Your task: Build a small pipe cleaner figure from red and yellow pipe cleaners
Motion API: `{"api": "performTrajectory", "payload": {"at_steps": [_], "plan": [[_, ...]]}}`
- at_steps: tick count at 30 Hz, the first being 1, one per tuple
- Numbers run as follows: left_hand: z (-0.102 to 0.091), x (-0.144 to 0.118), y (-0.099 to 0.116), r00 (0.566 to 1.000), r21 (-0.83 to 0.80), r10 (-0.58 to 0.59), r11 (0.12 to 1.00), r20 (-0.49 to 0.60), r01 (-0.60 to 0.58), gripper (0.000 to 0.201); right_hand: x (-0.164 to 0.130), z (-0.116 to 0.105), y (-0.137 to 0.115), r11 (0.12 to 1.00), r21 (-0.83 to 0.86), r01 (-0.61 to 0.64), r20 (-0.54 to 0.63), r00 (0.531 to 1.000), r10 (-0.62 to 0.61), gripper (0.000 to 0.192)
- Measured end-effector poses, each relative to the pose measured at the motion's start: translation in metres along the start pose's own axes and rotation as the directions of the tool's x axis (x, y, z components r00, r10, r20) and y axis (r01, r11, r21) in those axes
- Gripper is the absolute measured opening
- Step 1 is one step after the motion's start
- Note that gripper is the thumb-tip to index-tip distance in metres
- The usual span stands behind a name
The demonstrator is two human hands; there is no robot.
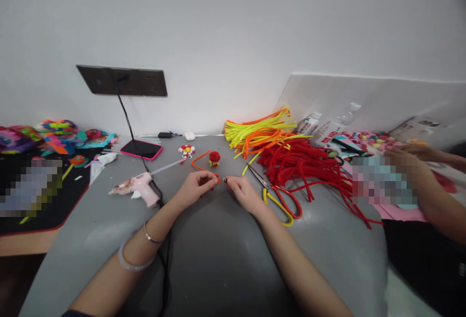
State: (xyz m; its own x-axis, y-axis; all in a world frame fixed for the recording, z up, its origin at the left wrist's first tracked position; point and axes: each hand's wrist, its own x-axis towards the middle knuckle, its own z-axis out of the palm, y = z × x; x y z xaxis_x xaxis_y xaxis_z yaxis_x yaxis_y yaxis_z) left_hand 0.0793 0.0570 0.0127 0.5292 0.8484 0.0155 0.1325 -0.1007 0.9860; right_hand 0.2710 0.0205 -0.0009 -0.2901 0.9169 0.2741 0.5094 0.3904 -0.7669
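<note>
Left hand (195,187): an orange stem (202,163) is being pinched at its near end between thumb and fingertips, the other fingers being curled in.
Right hand (243,191): it is being held just beside the left, fingertips bent toward the same end of the stem; a small dark bit is being nipped at its tips, but what it is cannot be told.
Stem: it is being kept low over the grey table (218,254), its free length running up and away from the left fingers in a bent loop.
Beyond the fingers: a small red figure (214,158) is standing just past the loop, and a white flower (187,150) is lying beside it.
Left of the fingers: a pink glue gun (140,187) is lying near the left wrist, its black cord being trailed past the forearm; a phone (141,149) is lying farther off.
Right of the fingers: scissors (278,195) are lying shut beside the right hand, with a red heap (304,166) and a yellow-orange bundle (260,130) behind them.
Far right: another person's arm (433,195) is being worked over pink sheets, well apart.
Progress: by the look of it, two small pieces are already made and set aside, while the orange stem is only being started, most of it being unshaped as yet.
</note>
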Motion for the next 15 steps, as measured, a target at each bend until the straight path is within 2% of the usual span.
{"api": "performTrajectory", "payload": {"at_steps": [2,7,12,15], "plan": [[0.0002,0.0003,-0.0002,1.000,0.001,0.008,1.000,0.001,-0.008,0.035,0.0003,0.0000,-0.0004,1.000,-0.019,0.007,0.021,1.000,-0.007,0.045],[0.0001,0.0006,-0.0010,1.000,0.011,0.014,1.000,0.003,-0.014,0.035,0.0010,-0.0001,-0.0009,1.000,-0.012,-0.009,-0.019,1.000,0.008,0.045],[0.0000,0.0004,-0.0010,1.000,-0.001,0.001,1.000,-0.003,-0.001,0.036,-0.0015,-0.0016,-0.0035,0.999,-0.026,0.034,0.088,0.996,-0.031,0.043],[0.0003,0.0004,-0.0002,1.000,-0.002,0.002,1.000,0.003,-0.002,0.035,-0.0009,-0.0018,-0.0051,0.999,-0.026,0.027,0.052,0.998,-0.026,0.044]]}}
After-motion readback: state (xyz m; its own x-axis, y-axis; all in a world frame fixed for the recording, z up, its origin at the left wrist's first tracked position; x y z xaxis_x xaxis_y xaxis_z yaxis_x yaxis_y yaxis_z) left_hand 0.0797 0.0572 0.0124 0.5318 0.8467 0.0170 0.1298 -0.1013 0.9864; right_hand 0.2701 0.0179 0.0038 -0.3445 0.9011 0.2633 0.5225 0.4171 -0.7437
